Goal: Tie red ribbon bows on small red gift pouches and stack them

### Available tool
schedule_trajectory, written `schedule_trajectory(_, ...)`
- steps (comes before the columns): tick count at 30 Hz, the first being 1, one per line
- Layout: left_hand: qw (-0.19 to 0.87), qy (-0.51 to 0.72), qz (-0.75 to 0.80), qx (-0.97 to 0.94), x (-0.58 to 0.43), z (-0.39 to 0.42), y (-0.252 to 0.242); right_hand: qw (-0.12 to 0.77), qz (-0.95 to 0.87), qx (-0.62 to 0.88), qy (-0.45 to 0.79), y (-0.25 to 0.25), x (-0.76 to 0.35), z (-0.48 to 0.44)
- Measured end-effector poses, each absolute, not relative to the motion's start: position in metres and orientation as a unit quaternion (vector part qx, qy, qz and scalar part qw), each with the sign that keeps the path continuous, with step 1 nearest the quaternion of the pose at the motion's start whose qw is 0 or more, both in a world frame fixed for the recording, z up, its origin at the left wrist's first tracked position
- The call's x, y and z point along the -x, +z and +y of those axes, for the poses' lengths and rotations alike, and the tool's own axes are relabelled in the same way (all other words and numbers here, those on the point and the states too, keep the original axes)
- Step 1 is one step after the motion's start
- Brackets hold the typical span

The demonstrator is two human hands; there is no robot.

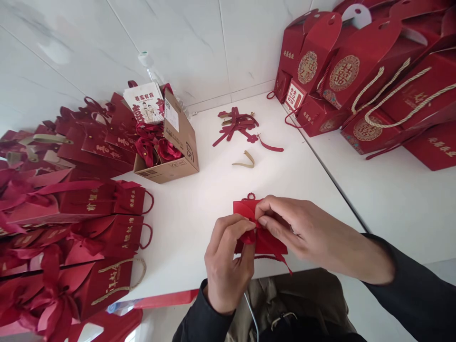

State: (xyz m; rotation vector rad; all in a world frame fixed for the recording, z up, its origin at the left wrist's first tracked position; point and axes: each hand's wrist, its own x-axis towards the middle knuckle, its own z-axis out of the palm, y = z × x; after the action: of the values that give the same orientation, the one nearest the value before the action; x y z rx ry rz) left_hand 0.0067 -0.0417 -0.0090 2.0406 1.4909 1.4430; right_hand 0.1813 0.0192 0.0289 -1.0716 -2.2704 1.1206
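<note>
A small red gift box [272,242] lies on the white table near its front edge, with a cord loop at its far side. Over the top of it, my left hand [230,251] pinches a red ribbon [248,236], thumb and fingers pressed together. My right hand [295,225] is closed in a pinch on the same ribbon, just to the right. Both hands meet at the middle of the box, and the fingers hide part of the ribbon there. A ribbon end hangs past the box's near right corner.
Beyond my hands lie a pile of dark red straps [237,124] and a beige strap [245,161]. An open cardboard box [181,147] holds red ribbons and printed cards. Finished-looking red boxes [99,237] crowd the left; more red boxes [342,76] are stacked at right against the wall.
</note>
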Motion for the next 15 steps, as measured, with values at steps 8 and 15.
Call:
schedule_trajectory(8,0.130,0.507,0.505,-0.687,-0.0067,-0.0426,-0.0110,0.191,-0.796,0.375,0.435,0.0326,-0.1825,0.0218)
schedule_trajectory(15,0.102,0.512,0.520,-0.676,-0.0045,-0.0485,-0.0099,0.212,-0.805,0.415,0.367,0.0353,-0.1860,0.0179)
